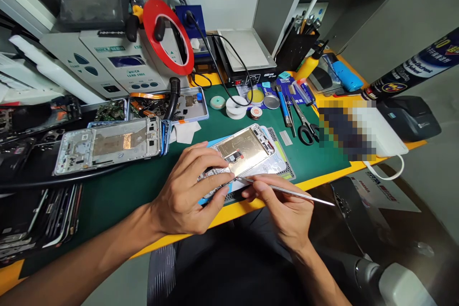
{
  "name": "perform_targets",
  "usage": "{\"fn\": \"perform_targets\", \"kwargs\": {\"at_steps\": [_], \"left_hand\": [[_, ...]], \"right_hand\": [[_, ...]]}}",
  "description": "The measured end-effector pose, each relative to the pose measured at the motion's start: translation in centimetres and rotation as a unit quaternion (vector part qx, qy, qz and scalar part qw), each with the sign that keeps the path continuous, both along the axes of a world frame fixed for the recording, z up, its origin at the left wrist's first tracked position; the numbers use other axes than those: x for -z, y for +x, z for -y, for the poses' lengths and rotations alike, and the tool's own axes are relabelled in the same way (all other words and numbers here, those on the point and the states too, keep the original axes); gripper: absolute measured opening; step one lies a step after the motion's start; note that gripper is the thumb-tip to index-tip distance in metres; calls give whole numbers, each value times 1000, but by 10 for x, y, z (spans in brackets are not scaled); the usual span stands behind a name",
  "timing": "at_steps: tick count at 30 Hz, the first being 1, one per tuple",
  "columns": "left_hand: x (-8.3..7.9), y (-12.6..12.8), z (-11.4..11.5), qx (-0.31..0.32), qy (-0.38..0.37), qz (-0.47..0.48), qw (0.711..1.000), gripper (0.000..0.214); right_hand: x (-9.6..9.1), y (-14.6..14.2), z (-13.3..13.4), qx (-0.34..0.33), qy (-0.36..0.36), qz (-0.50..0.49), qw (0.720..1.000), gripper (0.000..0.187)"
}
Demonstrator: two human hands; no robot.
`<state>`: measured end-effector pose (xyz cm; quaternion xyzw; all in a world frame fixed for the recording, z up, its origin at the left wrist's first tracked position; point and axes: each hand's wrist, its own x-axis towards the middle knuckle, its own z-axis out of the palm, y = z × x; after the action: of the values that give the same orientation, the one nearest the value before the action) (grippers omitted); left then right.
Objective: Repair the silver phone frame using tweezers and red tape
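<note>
An opened phone frame (247, 146) with a gold-coloured inner plate lies tilted on a small work pad (287, 165) near the table's front edge. My left hand (190, 186) grips the frame's near-left end, fingertips over the top and thumb at the near edge. A slim, silvery metal tool (304, 194) is pinched in my right hand (285, 205). Its tip touches or nearly touches the frame's near edge, close to my left fingertips. Whether it is a pry tool or tweezers is not clear. My left fingers cover the frame's lower part.
Left stands a soldering station (111, 64) with a red tape ring (148, 14). Another phone frame (111, 146) rests over parts trays (193, 117). Scissors (304, 124), solder spools (235, 107) and a heating plate (247, 50) lie behind. Stacked phone parts (39, 220) sit at near left.
</note>
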<state>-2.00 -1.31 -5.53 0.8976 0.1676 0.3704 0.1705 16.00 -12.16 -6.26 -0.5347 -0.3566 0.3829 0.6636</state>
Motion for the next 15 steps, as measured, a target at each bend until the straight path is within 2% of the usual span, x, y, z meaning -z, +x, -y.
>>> {"fn": "perform_targets", "kwargs": {"at_steps": [15], "left_hand": [[0,-1,1,-3,-6,1,1000,35]], "right_hand": [[0,1,-1,1,-8,-12,1000,9]]}}
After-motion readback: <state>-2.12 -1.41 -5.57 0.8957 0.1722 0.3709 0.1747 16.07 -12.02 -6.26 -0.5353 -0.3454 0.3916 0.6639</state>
